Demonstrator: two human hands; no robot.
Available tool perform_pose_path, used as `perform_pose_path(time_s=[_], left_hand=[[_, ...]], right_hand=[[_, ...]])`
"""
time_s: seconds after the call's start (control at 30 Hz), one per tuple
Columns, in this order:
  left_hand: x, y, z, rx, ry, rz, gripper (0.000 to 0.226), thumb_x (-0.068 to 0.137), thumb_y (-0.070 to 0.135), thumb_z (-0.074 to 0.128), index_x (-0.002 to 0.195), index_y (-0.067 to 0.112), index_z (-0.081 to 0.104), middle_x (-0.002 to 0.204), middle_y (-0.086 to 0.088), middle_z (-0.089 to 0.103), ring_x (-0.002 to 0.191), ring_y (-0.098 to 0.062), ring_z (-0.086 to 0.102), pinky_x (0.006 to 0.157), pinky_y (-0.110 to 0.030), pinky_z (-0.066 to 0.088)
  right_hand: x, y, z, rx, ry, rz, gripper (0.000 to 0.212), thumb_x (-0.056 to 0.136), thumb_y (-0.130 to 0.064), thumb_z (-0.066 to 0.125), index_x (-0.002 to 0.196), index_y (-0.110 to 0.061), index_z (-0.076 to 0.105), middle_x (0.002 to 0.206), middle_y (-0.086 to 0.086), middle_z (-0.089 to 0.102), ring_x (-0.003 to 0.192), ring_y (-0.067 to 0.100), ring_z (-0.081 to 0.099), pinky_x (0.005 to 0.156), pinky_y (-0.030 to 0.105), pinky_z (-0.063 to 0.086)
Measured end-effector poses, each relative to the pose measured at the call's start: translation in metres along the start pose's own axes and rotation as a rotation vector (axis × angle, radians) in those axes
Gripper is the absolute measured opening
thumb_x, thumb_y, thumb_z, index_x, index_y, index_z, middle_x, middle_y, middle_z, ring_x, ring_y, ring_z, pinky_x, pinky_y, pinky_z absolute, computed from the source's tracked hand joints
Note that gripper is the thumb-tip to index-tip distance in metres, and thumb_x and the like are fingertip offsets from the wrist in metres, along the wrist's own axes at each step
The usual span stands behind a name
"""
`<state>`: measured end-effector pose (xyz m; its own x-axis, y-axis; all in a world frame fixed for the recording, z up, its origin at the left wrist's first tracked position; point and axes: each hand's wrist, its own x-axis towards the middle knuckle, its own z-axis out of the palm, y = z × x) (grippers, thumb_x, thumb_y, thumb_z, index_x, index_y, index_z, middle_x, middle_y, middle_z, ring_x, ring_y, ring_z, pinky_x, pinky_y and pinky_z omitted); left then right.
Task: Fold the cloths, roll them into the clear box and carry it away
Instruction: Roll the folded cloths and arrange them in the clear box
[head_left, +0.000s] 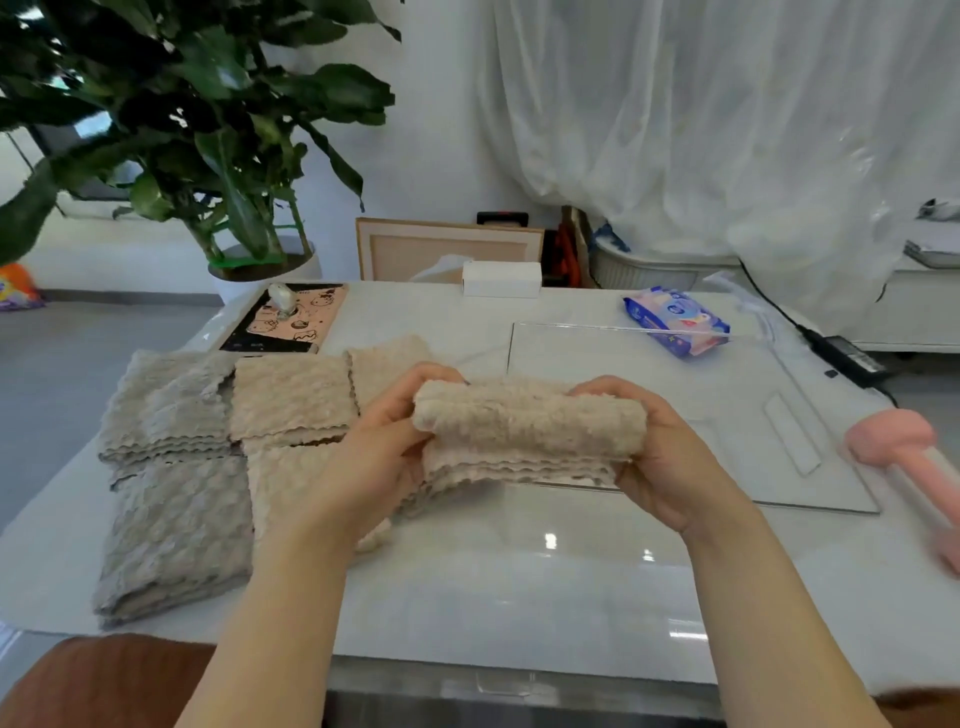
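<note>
A beige fluffy cloth (524, 421) is partly rolled and held above the white table (519, 571). My left hand (384, 431) grips its left end and my right hand (649, 441) grips its right end, fingers curled round the roll. The cloth's loose layered edge hangs below the roll. Several folded cloths lie on the table's left: two grey ones (166, 405) (176, 530) and beige ones (291, 395) (387, 364). The clear box (727, 395) stands right behind the held cloth, to the right of the pile.
A phone with a pink patterned case (288, 317) lies behind the cloths. A white tissue box (501, 279), a blue wipes pack (678, 320) and a black power adapter (852, 358) sit at the back. A pink-headed tool (904, 452) lies at the right edge. A large plant (208, 130) stands back left.
</note>
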<state>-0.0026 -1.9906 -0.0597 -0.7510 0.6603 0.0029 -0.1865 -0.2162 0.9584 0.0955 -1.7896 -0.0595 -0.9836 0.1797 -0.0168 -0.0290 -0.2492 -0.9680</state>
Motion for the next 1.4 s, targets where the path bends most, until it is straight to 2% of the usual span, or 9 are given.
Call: perform_pose_path(time_s=[0.13,0.27,0.4,0.57,0.8,0.93,1.13,1.23,1.4], left_hand=[[0.050,0.010,0.018,-0.014,-0.058,-0.082,0.038,0.092,-0.005,0.033,0.081,0.007,0.067,0.089,-0.013,0.066,0.084,-0.024,0.063,0.067,-0.028,0.057],[0.111,0.019,0.043,0.102,-0.092,-0.239,0.038,0.097,0.032,0.045,0.106,0.000,0.061,0.111,-0.017,0.066,0.097,-0.028,0.066,0.078,-0.035,0.056],[0.153,0.011,0.080,0.847,-0.247,-0.335,0.016,0.088,0.022,0.063,0.101,0.015,0.058,0.096,-0.005,0.059,0.088,-0.020,0.056,0.075,-0.030,0.047],[0.188,-0.053,0.105,1.587,-0.236,-0.464,0.052,0.091,0.011,0.051,0.139,0.016,0.032,0.143,-0.016,0.024,0.113,-0.035,0.050,0.082,-0.038,0.045],[0.204,-0.108,0.086,1.636,-0.113,-0.345,0.045,0.088,-0.004,0.048,0.131,0.008,0.038,0.142,-0.020,0.019,0.104,-0.038,0.057,0.073,-0.034,0.039],[0.203,-0.117,0.081,1.731,-0.110,-0.302,0.039,0.091,0.000,0.046,0.130,0.006,0.040,0.138,-0.018,0.024,0.106,-0.037,0.055,0.077,-0.035,0.040],[0.202,-0.116,0.087,2.154,-0.110,-0.193,0.034,0.093,0.016,0.052,0.127,0.014,0.053,0.136,-0.010,0.033,0.121,-0.028,0.039,0.089,-0.032,0.037],[0.205,-0.115,0.094,2.231,-0.217,-0.101,0.031,0.092,0.012,0.053,0.122,0.015,0.059,0.131,-0.007,0.046,0.120,-0.025,0.046,0.089,-0.032,0.038],[0.203,-0.129,0.082,2.183,-0.546,-0.413,0.036,0.094,0.008,0.050,0.130,0.005,0.054,0.134,-0.012,0.054,0.122,-0.028,0.052,0.098,-0.037,0.044]], right_hand=[[0.016,-0.027,-0.036,0.017,0.098,0.016,0.046,0.087,0.010,0.035,0.073,-0.010,0.073,0.084,0.008,0.069,0.070,0.022,0.062,0.052,0.027,0.050],[0.046,-0.052,-0.078,-0.014,0.136,0.150,0.024,0.091,-0.015,0.042,0.084,-0.005,0.062,0.080,0.009,0.062,0.071,0.022,0.058,0.058,0.030,0.047],[0.082,-0.049,-0.113,-0.490,0.047,0.380,0.013,0.087,-0.005,0.058,0.081,-0.016,0.056,0.078,0.000,0.058,0.066,0.010,0.057,0.056,0.023,0.042],[0.108,-0.002,-0.122,-0.641,0.006,0.686,0.032,0.082,0.018,0.052,0.093,-0.012,0.048,0.093,0.012,0.055,0.075,0.021,0.057,0.060,0.028,0.050],[0.142,0.064,-0.126,-1.020,0.270,0.667,0.059,0.071,-0.016,0.080,0.114,-0.004,0.042,0.108,0.016,0.059,0.089,0.027,0.062,0.071,0.032,0.049],[0.146,0.077,-0.136,-1.021,0.223,0.601,0.016,0.072,0.000,0.071,0.080,-0.007,0.058,0.096,0.018,0.066,0.091,0.030,0.064,0.081,0.036,0.053],[0.144,0.072,-0.133,-0.902,0.106,0.653,0.026,0.084,0.010,0.054,0.070,-0.011,0.061,0.067,0.009,0.051,0.059,0.020,0.048,0.066,0.030,0.045],[0.142,0.072,-0.136,-0.866,0.109,0.685,0.016,0.085,0.005,0.054,0.089,-0.002,0.068,0.081,0.014,0.052,0.065,0.023,0.045,0.073,0.035,0.047],[0.141,0.071,-0.134,-0.840,0.131,0.625,0.030,0.086,0.006,0.049,0.107,0.002,0.070,0.115,0.020,0.063,0.083,0.026,0.049,0.071,0.031,0.044]])
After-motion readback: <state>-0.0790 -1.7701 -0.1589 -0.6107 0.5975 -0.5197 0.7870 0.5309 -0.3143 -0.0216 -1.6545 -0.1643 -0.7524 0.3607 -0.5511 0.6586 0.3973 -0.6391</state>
